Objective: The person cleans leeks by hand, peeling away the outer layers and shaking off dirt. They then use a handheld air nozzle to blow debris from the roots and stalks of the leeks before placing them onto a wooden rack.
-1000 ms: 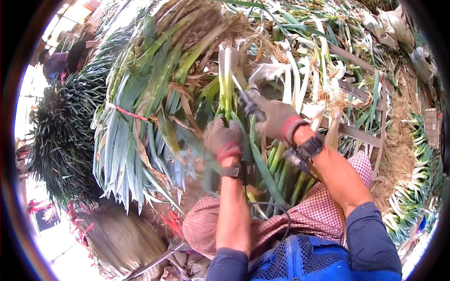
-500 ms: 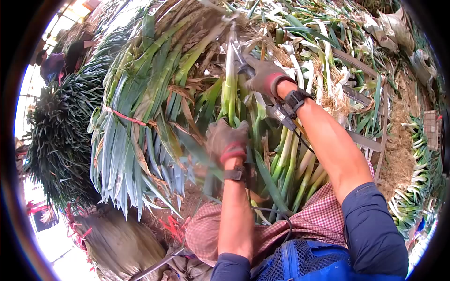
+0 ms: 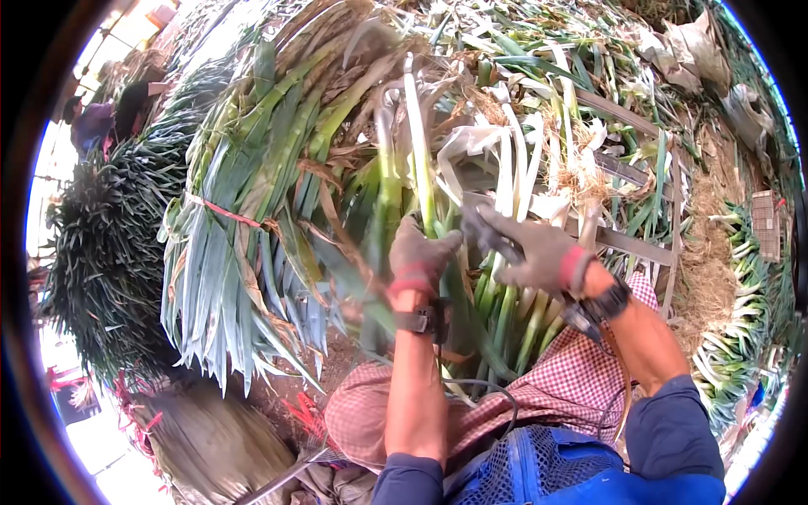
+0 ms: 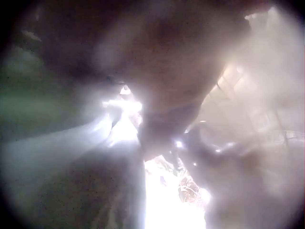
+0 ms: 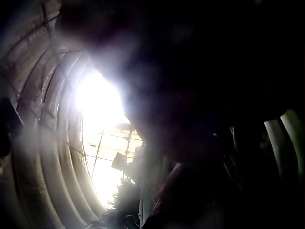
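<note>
My gloved left hand [image 3: 421, 254] grips long green onions by their green part. One peeled green onion [image 3: 417, 135] stands up from it, its white end pointing away from me. Just left of that, a second green onion [image 3: 386, 168] looks blurred. To the right, my gloved right hand [image 3: 534, 252] holds a dark air blow gun [image 3: 492, 235] close beside the left hand. Loose pale skin [image 3: 465, 143] hangs near the stalks. The left wrist view is mostly a blurred glove [image 4: 167, 62]; the right wrist view is largely dark.
A big heap of green onions [image 3: 244, 219] with a red tie lies to the left, a darker pile [image 3: 118, 252] beyond it. More stalks [image 3: 522, 320] lean by the checkered cloth [image 3: 555, 387] on my lap. Metal bars [image 3: 627, 244] cross on the right. A person [image 3: 93, 126] is far left.
My right hand reached forward along the white stalk with the blow gun, then came back toward me beside the left hand. The gripped onions have spread apart; the left hand shifted slightly right.
</note>
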The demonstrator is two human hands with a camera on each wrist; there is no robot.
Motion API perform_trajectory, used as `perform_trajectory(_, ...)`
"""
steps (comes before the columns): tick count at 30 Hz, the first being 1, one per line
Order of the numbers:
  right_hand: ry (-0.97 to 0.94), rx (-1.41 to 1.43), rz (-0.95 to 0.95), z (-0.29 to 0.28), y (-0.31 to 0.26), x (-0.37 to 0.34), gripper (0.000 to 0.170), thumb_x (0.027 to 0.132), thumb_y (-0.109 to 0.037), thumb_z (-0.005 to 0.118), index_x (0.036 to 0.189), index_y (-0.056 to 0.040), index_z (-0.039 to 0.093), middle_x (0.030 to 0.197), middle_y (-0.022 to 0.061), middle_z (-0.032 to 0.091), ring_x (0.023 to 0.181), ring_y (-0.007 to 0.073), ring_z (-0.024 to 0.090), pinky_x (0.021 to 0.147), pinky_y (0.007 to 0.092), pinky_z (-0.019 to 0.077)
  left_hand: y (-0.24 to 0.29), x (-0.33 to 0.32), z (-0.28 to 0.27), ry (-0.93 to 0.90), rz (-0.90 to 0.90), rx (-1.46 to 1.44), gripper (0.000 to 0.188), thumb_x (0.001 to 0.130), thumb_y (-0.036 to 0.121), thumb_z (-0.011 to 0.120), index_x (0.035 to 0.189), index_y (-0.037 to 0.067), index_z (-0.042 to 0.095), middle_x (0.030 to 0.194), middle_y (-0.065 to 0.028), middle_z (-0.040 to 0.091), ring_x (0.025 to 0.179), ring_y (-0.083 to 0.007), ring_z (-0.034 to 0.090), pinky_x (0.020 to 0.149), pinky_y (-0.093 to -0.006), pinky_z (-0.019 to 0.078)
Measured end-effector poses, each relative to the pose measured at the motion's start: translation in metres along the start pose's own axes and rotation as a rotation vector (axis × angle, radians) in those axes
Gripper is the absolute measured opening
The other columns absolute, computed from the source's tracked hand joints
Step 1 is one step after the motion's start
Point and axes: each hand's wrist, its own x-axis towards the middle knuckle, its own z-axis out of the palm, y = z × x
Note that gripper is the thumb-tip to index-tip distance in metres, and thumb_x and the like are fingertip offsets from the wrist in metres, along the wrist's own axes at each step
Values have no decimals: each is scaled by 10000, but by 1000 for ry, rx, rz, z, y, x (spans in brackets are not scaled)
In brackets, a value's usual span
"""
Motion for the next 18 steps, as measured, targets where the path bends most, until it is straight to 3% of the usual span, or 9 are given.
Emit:
perform_trajectory(1, -44, 30, 37, -2, -5, -18, 1052, 821, -401, 817, 1714, -163, 315, 1114, 205, 765, 1022, 353, 764, 1098, 466, 495, 2, -3, 1, -76, 25, -96, 541, 773, 185, 940, 1195, -2, 658, 872, -82, 759, 713, -139, 691, 674, -315, 583)
perform_trajectory(2, -42, 30, 38, 3, 2, -32, 1052, 821, -401, 817, 1714, -163, 315, 1114, 205, 765, 1022, 353, 764, 1098, 466, 495, 18, -14, -2, -156, -17, -164, 529, 778, 190, 931, 1201, 15, 666, 903, -74, 761, 741, -143, 698, 684, -319, 584)
perform_trajectory(5, 82, -8, 14, 4, 7, -56, 1055, 819, -440, 821, 1711, -165, 329, 1148, 150, 783, 1197, 341, 717, 1216, 604, -72, 45, -41, 10, -167, 43, -173, 513, 782, 177, 916, 1213, 43, 674, 946, -54, 759, 787, -127, 697, 701, -315, 581)
perform_trajectory(6, 90, -16, 29, 3, 5, -61, 1058, 818, -454, 823, 1711, -167, 334, 1165, 133, 789, 1252, 335, 700, 1221, 644, -258, 48, -47, 19, -155, 76, -96, 512, 798, 204, 899, 1231, 48, 675, 962, -97, 773, 821, -209, 739, 745, -361, 594)
perform_trajectory(7, 94, -54, -16, 4, 7, -64, 1042, 817, -416, 823, 1702, -152, 340, 1143, 183, 757, 1157, 375, 706, 1092, 550, 146, 53, -56, 27, -145, 112, 29, 520, 806, 234, 892, 1241, 53, 674, 984, -124, 778, 863, -269, 751, 780, -392, 595)
perform_trajectory(10, 75, -82, -8, -6, 10, -56, 1031, 813, -387, 817, 1697, -145, 343, 1072, 235, 734, 1025, 423, 721, 971, 453, 547, 59, -81, 45, -174, 183, 163, 517, 833, 372, 848, 1180, 61, 624, 1092, -203, 723, 1061, -418, 706, 917, -501, 564)
perform_trajectory(14, 315, -108, 17, -19, 15, -31, 1014, 822, -392, 806, 1702, -199, 341, 1004, 265, 741, 959, 448, 730, 976, 468, 553, 71, -110, 66, -206, 155, 299, 590, 802, 422, 846, 1193, 27, 647, 1055, -221, 735, 992, -413, 723, 875, -503, 581)
perform_trajectory(16, 91, -76, 241, -34, 1, -23, 1053, 815, -413, 828, 1717, -255, 307, 1282, 205, 748, 1201, 438, 697, 1158, 537, 450, 66, -127, 82, -277, 220, 349, 571, 801, 402, 844, 1184, 30, 643, 1015, -220, 732, 970, -413, 722, 848, -513, 575)
perform_trajectory(18, 243, -71, 218, -32, 8, -12, 1024, 834, -387, 804, 1716, -240, 304, 1236, 257, 745, 1102, 440, 728, 1008, 468, 563, 56, -135, 95, -283, 271, 315, 567, 800, 398, 842, 1187, 37, 638, 992, -210, 732, 956, -406, 722, 830, -517, 570)
